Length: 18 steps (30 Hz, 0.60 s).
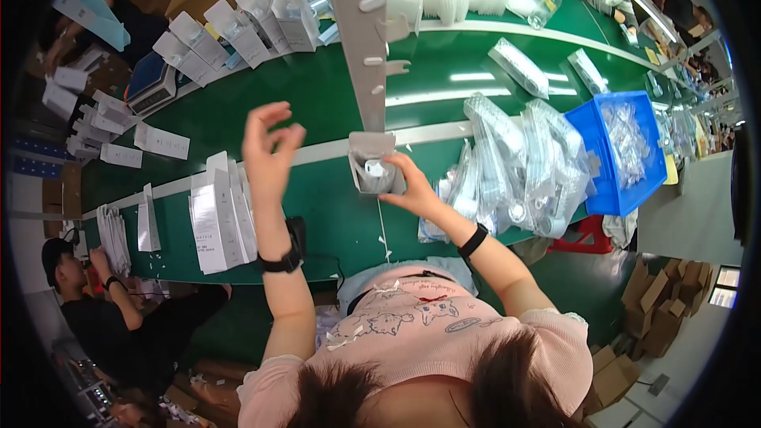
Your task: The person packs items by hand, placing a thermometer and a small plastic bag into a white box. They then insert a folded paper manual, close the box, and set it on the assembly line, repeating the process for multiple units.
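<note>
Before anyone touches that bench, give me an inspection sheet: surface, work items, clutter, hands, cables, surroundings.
Surface: glossy green table, light streaks on its far part.
Work items: open white box, a white item inside.
Clutter: white cartons at left; bagged packs piled at right, beside a blue bin of clear plastic pieces.
Hands: right hand grips the box's right side; left hand raised, empty.
Cables: dark cable at the near edge, partly hidden.
Surroundings: co-worker at left; cardboard boxes at right.
</note>
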Tool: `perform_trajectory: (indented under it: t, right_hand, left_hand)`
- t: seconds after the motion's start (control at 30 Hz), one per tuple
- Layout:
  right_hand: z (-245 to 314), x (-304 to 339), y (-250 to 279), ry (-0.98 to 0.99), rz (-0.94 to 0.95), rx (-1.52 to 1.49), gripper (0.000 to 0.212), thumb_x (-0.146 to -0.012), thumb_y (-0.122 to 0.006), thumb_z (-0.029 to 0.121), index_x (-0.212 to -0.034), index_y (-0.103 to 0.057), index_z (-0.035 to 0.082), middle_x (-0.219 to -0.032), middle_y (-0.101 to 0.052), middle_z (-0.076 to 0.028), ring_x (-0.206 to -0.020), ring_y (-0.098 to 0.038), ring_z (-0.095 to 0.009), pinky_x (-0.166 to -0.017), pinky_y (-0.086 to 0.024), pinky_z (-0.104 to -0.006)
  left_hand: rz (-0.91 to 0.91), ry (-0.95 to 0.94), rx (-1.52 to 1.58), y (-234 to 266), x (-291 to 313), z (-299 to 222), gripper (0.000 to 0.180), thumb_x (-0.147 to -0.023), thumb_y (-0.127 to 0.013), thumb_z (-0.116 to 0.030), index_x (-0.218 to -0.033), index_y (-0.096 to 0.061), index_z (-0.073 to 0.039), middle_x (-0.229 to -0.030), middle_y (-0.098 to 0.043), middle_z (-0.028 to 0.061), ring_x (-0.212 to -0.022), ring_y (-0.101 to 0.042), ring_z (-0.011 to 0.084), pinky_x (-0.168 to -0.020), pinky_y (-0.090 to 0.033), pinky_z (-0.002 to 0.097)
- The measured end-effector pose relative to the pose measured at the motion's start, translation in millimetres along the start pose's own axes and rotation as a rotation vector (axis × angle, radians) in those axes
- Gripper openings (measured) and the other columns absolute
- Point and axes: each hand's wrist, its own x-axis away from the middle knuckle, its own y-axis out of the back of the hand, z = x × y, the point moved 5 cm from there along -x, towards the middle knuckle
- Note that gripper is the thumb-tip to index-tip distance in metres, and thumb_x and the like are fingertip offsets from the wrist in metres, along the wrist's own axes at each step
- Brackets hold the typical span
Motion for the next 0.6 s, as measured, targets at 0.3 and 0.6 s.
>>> perform_trajectory:
  t: [0.3,0.6]
  right_hand:
    - [-11.4,23.0,37.3,0.023,0.267,0.537,0.063,-0.060,-0.068,0.008,-0.118,-0.043,0.009,-0.114,-0.046,-0.014,-0.110,-0.042,-0.032,-0.095,-0.031,-0.0402]
    - [-84.7,40.6,48.8,-0.121,0.708,0.858,0.019,-0.062,-0.065,0.007,-0.079,-0.056,0.006,-0.085,-0.057,-0.005,-0.092,-0.050,-0.027,-0.085,-0.038,-0.0395]
  left_hand:
    - [0.038,0.150,0.012,-41.2,106.8,76.6,0.079,-0.057,-0.075,-0.012,-0.122,-0.031,-0.009,-0.134,-0.024,0.0102,-0.122,-0.028,0.0277,-0.095,-0.031,0.0430]
    - [0.035,-0.130,-0.346,-51.3,100.5,59.2,0.028,-0.064,-0.069,-0.008,-0.089,-0.057,-0.004,-0.124,-0.038,0.0149,-0.113,-0.041,0.0309,-0.090,-0.036,0.0365]
